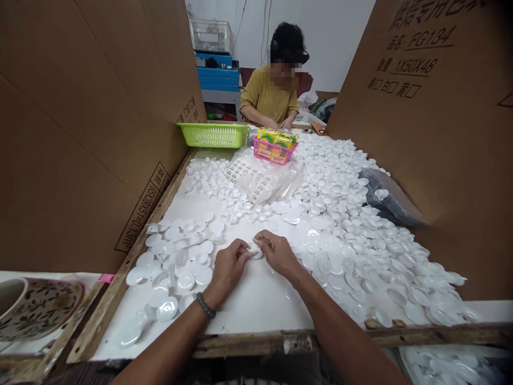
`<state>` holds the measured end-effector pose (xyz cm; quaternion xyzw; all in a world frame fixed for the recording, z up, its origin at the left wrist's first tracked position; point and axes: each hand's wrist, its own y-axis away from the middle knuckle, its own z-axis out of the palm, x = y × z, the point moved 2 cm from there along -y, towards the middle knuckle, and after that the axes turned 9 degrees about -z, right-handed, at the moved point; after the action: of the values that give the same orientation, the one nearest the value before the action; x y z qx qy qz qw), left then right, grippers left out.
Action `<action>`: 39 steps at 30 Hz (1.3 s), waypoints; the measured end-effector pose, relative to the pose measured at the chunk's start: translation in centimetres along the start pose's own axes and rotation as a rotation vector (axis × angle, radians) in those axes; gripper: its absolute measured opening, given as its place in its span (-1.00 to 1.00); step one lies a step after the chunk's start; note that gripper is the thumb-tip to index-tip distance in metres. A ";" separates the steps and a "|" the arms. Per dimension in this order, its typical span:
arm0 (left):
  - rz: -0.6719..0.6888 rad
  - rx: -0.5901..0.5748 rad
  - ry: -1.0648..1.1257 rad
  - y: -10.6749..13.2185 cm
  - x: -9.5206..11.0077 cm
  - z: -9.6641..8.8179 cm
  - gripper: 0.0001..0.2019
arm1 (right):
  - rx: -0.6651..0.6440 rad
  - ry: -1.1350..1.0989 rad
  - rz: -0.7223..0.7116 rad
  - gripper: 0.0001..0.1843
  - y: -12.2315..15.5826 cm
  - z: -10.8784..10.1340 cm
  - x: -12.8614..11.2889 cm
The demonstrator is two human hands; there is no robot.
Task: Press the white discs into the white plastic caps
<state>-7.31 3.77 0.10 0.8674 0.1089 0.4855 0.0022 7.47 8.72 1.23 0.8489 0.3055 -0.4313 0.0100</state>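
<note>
White plastic everywhere on this one. A small white piece (255,253) is pinched between the fingertips of both hands, near the middle of the white table (256,310). The left hand (229,266) is closed on it from one side and the right hand (277,253) from the other, so both are gripping the same bit. What shape it is exactly can't be made out, since it's mostly covered by fingers. A green bead bracelet (206,305) is worn on the left wrist.

Just beside the left hand, a loose bunch of flat white discs (180,259) is spread out. A much bigger heap of discs (352,224) is piled along the right side, right up against a cardboard wall (433,133). Further back, a clear plastic bag (264,179) is lying on the table, with a pink basket (273,151) and a green basket (213,135) set behind it. At the far end, a co-worker in a yellow top (270,99) is seated, with their own hands kept well apart from all this.
</note>
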 end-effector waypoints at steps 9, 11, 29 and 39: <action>-0.469 -0.131 0.391 -1.3 -1.1 1.1 -0.75 | -0.144 0.158 -0.203 -0.83 0.2 0.3 0.7; -0.525 -0.157 0.429 -1.5 -1.3 1.1 -0.73 | -0.168 0.202 -0.213 -0.87 0.1 0.4 0.6; -0.473 -0.194 0.559 -1.4 -1.6 0.9 -0.63 | -0.170 0.063 -0.059 -0.68 0.2 0.7 0.7; -0.542 -0.256 0.432 -1.7 -0.7 0.6 -0.71 | -0.176 0.069 -0.024 -0.78 0.1 0.6 0.4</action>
<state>-7.51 5.31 -0.99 0.6774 0.2711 0.6488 0.2161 7.25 8.70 0.59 0.8553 0.3524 -0.3735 0.0688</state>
